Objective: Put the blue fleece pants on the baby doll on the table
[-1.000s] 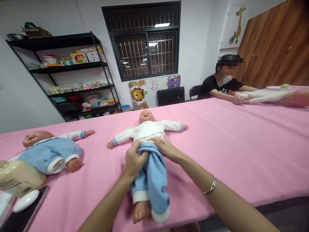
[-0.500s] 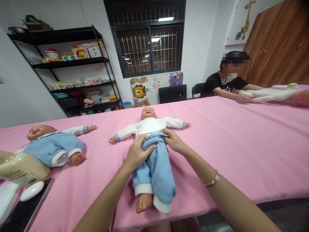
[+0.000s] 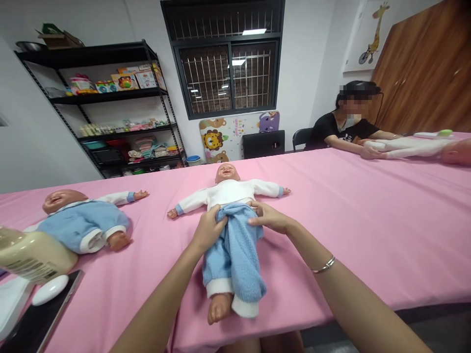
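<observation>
Left hand point(image 3: 206, 230) and right hand point(image 3: 268, 218) both pinching waistband of blue trousers point(image 3: 234, 250) on doll point(image 3: 228, 196) lying mid-table, long axis running near-to-far, head far, each hand equally close.

No legible text anywhere. Cream bottle point(image 3: 31, 257) at left edge has dark print lines on its label — too blurred to read. Boxes on shelf point(image 3: 121, 81) show colour graphics only — lettering too small.

Both forearms bare, no sleeves; thin silver bangle point(image 3: 324, 267) on rt wrist.
</observation>
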A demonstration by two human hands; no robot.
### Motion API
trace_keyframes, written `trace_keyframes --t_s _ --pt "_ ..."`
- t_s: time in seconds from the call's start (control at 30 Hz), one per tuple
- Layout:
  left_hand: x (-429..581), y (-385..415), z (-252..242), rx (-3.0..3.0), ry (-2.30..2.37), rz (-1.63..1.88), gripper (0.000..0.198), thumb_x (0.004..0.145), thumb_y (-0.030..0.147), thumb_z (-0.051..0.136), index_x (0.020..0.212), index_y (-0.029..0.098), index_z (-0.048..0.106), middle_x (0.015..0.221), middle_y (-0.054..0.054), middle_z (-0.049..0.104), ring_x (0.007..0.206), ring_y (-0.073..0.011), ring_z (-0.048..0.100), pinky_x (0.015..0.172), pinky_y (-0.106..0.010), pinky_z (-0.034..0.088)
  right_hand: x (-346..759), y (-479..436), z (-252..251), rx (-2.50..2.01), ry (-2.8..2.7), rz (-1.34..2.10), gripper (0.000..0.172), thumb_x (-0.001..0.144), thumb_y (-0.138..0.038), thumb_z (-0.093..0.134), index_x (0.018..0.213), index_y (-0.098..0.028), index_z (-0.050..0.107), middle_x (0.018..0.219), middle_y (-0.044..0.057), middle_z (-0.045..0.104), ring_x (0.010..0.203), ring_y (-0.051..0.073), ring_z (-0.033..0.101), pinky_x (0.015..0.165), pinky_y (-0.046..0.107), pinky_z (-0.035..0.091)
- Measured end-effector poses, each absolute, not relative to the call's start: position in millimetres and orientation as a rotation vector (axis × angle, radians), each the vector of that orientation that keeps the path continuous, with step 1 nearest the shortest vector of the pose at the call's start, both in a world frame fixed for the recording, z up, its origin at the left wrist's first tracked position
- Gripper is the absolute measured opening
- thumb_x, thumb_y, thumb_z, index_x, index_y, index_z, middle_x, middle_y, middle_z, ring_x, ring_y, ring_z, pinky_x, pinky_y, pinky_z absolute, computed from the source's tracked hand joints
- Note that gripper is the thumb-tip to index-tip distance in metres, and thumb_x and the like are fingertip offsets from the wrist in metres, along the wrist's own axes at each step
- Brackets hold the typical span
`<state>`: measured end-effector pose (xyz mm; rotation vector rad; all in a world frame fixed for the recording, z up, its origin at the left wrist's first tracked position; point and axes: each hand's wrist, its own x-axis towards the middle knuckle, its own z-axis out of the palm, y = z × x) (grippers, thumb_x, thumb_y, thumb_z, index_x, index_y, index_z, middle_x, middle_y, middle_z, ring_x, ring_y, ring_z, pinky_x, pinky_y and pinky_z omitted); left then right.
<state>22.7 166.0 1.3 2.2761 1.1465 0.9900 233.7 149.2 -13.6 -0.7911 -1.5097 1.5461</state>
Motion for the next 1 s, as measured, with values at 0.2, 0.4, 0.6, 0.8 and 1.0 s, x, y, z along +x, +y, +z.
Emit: trace_keyframes --t_s 0.2,0.4,0.6,0.8,1.0 --pt "25 166 3 2.242 1.138 1.001 0.022 0.082 0.037 0.048 0.093 0.018 0.053 0.09 -0.002 0.063 0.085 -0.0202 0.058 0.077 -0.032 0.043 230 158 -26 -0.901 -1.534 1.274 0.027 0.062 -0.034 0.072 0.072 -0.012 0.06 0.068 -0.001 0.054 0.066 0.012 0.048 0.063 0.026 0.039" --pt "21 158 4 2.386 1.003 0.806 0.054 0.073 0.04 0.063 0.122 0.02 0.049 0.131 -0.007 0.049 0.12 -0.0255 0.045 0.1 -0.036 0.035 220 170 -41 -0.84 -1.205 1.101 0.03 0.062 -0.037 0.071 0.082 -0.017 0.061 0.098 0.004 0.062 0.094 0.02 0.053 0.084 0.032 0.04" --pt "30 171 -2 2.335 1.193 1.04 0.028 0.082 0.024 0.046 0.109 0.02 0.054 0.11 -0.006 0.062 0.101 -0.0214 0.056 0.086 -0.034 0.042 209 168 -43 -0.869 -1.276 1.134 0.032 0.072 -0.036 0.063 0.098 -0.018 0.059 0.102 0.004 0.06 0.1 0.021 0.052 0.093 0.039 0.037" --pt "34 183 -6 2.159 1.488 1.095 0.019 0.087 0.035 0.038 0.089 0.019 0.048 0.076 -0.003 0.06 0.075 -0.0219 0.058 0.068 -0.033 0.043 224 149 -18 -0.869 -1.693 1.31 0.073 0.064 -0.035 0.075 0.127 -0.022 0.042 0.127 0.008 0.044 0.116 0.023 0.043 0.098 0.038 0.037" --pt "24 179 -3 2.026 1.103 1.041 0.034 0.086 0.043 0.041 0.108 0.019 0.053 0.112 -0.008 0.06 0.107 -0.0232 0.053 0.094 -0.038 0.039 220 147 -9 -0.826 -1.698 1.156 0.047 0.063 -0.03 0.074 0.104 -0.016 0.057 0.102 0.005 0.059 0.1 0.023 0.053 0.087 0.036 0.043"
